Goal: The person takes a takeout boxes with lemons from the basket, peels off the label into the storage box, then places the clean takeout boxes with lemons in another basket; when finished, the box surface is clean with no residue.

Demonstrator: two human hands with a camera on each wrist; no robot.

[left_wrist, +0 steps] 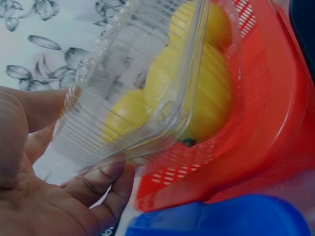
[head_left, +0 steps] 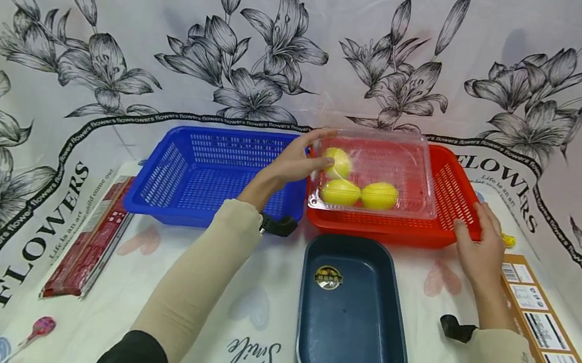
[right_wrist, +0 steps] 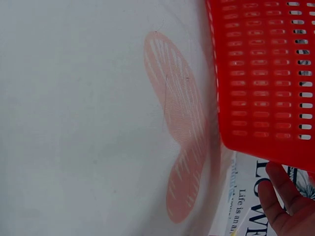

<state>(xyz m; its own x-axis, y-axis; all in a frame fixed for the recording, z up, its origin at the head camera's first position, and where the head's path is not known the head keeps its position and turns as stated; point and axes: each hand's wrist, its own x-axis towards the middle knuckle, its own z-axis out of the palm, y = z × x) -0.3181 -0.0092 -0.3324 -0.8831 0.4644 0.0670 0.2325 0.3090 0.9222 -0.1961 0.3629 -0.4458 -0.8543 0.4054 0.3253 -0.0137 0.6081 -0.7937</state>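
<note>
Printed plainly across the cloth, "FLOWERS" and "Life is an art" run just beyond the right hand, "FLOWERS" again well to the left of the left hand, and "Smile" lies nearer the person, between the two forearms. A cardboard box with white labels, their print too small to read, lies along the outer side of the right forearm; a red packet lies out past the left arm.

The left hand grips the near-left end of a clear plastic container, thumb on top and fingers curled beneath. Inside are three lemons. It sits in the red basket, whose right rim the right hand touches with relaxed, straight fingers. A blue basket lies under the left wrist, and a dark blue tray with a round sticker lies between the forearms.

From the left wrist, fingers show under the ribbed container wall. From the right wrist, only fingertips below the basket's slotted side are seen.
</note>
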